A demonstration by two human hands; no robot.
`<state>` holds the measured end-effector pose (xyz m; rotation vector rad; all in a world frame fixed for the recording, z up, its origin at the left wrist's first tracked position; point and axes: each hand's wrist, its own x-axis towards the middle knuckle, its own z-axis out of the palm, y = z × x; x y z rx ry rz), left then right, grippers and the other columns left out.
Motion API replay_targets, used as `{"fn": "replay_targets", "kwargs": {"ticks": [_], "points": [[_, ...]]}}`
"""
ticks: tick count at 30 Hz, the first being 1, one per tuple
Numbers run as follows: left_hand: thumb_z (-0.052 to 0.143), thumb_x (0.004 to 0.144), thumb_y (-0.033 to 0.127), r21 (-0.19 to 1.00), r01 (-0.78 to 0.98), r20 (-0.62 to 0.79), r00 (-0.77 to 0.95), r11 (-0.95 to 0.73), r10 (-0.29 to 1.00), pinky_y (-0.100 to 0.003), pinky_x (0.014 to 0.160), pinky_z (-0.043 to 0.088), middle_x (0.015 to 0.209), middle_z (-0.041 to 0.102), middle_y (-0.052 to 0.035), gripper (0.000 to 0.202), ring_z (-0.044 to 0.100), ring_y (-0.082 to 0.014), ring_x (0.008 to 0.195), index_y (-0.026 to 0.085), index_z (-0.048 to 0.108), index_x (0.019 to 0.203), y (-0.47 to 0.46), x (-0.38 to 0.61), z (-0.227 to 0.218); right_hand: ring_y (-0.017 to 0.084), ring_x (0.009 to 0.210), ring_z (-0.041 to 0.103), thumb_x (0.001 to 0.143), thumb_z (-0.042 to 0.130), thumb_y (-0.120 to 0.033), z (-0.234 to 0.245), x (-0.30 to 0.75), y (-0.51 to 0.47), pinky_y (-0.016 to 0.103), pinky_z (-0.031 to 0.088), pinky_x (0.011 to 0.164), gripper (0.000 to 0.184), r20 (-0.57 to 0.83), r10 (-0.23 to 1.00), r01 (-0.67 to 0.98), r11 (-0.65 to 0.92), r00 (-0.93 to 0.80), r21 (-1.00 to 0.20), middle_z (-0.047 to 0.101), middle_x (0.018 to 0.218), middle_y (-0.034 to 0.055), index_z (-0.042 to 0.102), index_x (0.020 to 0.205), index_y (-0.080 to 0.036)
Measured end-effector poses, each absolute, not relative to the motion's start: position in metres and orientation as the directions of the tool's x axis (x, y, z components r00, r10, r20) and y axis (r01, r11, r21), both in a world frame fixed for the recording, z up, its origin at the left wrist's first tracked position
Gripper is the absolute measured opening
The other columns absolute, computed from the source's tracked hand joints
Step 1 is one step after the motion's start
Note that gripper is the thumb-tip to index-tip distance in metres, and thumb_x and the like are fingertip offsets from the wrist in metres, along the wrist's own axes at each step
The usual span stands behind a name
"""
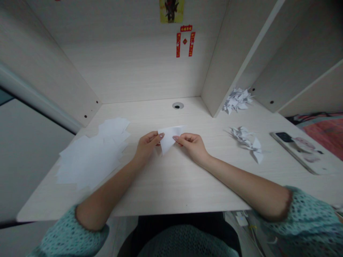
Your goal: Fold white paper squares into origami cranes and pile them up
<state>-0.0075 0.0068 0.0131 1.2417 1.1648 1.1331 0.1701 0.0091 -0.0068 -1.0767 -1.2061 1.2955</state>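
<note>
Sheet is between left hand and right hand, mid counter. Loose papers lie left of it. Folded pieces sit right, phone further right. Paper pile is behind those pieces, just right of divider. Cable hole behind sheet.

2 hands, 1 held ppr, 3 ppr piles, 1 phone.

A pale wood-grain desktop bears flat white paper sheets at left; folded white paper pieces and a white rectangular phone at right; a crumpled-looking white paper heap at upper right.
</note>
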Motion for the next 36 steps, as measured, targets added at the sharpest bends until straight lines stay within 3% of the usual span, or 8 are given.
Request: {"fn": "replay_targets", "kwargs": {"ticks": [3,6,11,18,28,31,34,36], "points": [[0.068,0.071,0.047,0.995,-0.047,-0.079,0.154,0.087,0.985,-0.028,0.07,0.048,0.085,0.07,-0.0075,0.044,0.063,-0.0194,0.077,0.015,0.067,0.101,0.005,-0.005,0.015,0.009,0.049,0.038,0.066,0.072,-0.048,-0.008,0.17,0.009,0.026,0.027,0.049,0.034,0.046,0.998,-0.1,0.041,-0.052,-0.994,0.051,0.052,-0.0022,0.061,0.054,-0.018],[0.072,0.067,0.045,0.985,-0.081,-0.13,0.207,0.15,0.97,-0.028,0.069,0.048,0.087,0.072,-0.0073,0.051,0.065,-0.0195,0.076,0.016,0.065,0.108,0.001,-0.002,0.014,0.009,0.05,0.039,0.066,0.072,-0.048,-0.008,0.17,0.009,0.026,0.028,0.051,0.034,0.062,0.997,-0.095,0.058,-0.047,-0.994,0.051,0.052,-0.0023,0.061,0.055,-0.018],[0.075,0.064,0.043,0.99,0.027,-0.142,0.159,0.139,0.977,-0.026,0.062,0.046,0.08,0.073,-0.0051,0.035,0.065,-0.018,0.068,0.017,0.072,0.087,-0.001,-0.001,0.008,0.009,0.05,0.038,0.067,0.07,-0.05,-0.009,0.168,0.006,0.026,0.028,0.05,0.036,0.056,0.996,-0.067,0.051,-0.073,-0.996,0.051,0.051,-0.0022,0.061,0.055,-0.017],[0.074,0.065,0.043,0.982,0.129,-0.16,0.172,0.139,0.972,-0.024,0.053,0.042,0.076,0.073,-0.006,0.027,0.061,-0.0161,0.059,0.018,0.074,0.076,0.002,-0.008,0.012,0.01,0.052,0.042,0.067,0.072,-0.048,-0.004,0.171,0.009,0.026,0.032,0.053,0.034,0.047,0.996,-0.097,0.039,-0.082,-0.995,0.052,0.052,-0.0013,0.063,0.054,-0.017],[0.075,0.062,0.044,0.972,0.106,-0.222,0.132,0.209,0.966,-0.021,0.042,0.031,0.065,0.07,-0.0049,0.029,0.05,-0.0106,0.044,0.016,0.071,0.069,0.008,-0.014,0.002,0.01,0.057,0.048,0.066,0.072,-0.046,0.004,0.217,0.051,0.024,0.039,0.054,0.031,0.109,0.96,-0.197,0.163,0.258,-0.967,0.066,0.073,0.004,0.07,0.073,-0.017],[0.075,0.062,0.043,0.97,0.114,-0.229,0.114,0.216,0.967,-0.02,0.042,0.031,0.065,0.07,-0.0042,0.031,0.05,-0.0098,0.045,0.015,0.071,0.072,0.008,-0.013,0.004,0.01,0.057,0.048,0.068,0.069,-0.05,0.003,0.21,0.046,0.023,0.039,0.053,0.035,0.108,0.975,-0.153,0.139,0.195,-0.978,0.067,0.074,0.0044,0.071,0.078,-0.016],[0.074,0.063,0.043,0.972,0.135,-0.207,0.118,0.191,0.971,-0.02,0.045,0.034,0.069,0.07,-0.0044,0.033,0.053,-0.0107,0.05,0.013,0.071,0.077,0.007,-0.011,0.006,0.01,0.058,0.05,0.071,0.066,-0.052,0.002,0.195,0.033,0.024,0.039,0.054,0.039,0.095,0.995,-0.069,0.095,-0.004,-0.993,0.067,0.074,0.0035,0.072,0.084,-0.016],[0.073,0.064,0.043,0.976,0.13,-0.194,0.134,0.177,0.972,-0.02,0.048,0.036,0.071,0.071,-0.0049,0.035,0.055,-0.0117,0.053,0.013,0.071,0.08,0.006,-0.01,0.006,0.01,0.055,0.047,0.068,0.069,-0.051,0.001,0.188,0.026,0.023,0.035,0.053,0.036,0.09,0.992,0.01,0.091,-0.088,-0.996,0.062,0.062,0.0005,0.071,0.075,-0.016]]}}
